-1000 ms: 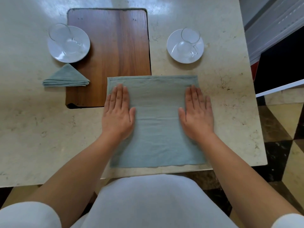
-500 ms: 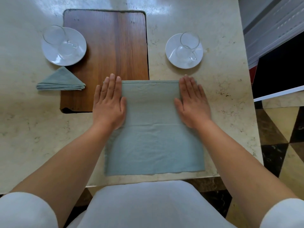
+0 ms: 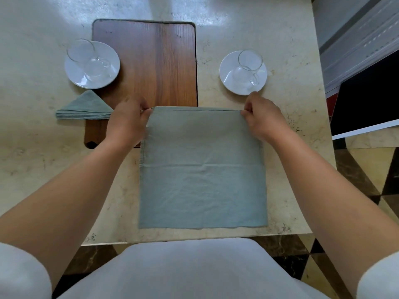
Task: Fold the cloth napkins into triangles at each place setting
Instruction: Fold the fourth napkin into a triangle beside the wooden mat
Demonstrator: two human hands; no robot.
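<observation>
Cream, marble-patterned tabletop [image 3: 43, 158] fills most of the head view. Across its near middle lies the square, sage-green cloth napkin [image 3: 203, 169], spread flat, its near edge just inside the table's front edge and a faint crease running across its middle. Beyond it sits a dark brown rectangular wooden board [image 3: 151, 65]; the napkin's far left corner reaches the board's near edge.

The left hand [image 3: 127, 121] pinches the napkin's far left corner between curled fingers and thumb, and the right hand [image 3: 263, 119] pinches the far right corner the same way.

A round white saucer [image 3: 112, 61] overlaps the board's left edge, and a second white saucer [image 3: 226, 67] stands right of the board, just beyond the right hand. A second sage-green napkin, folded into a layered triangle [image 3: 86, 108], lies just before the left saucer, its right tip on the board. Each saucer holds a clear glass cup, one left [image 3: 86, 59], one right [image 3: 248, 67].
</observation>
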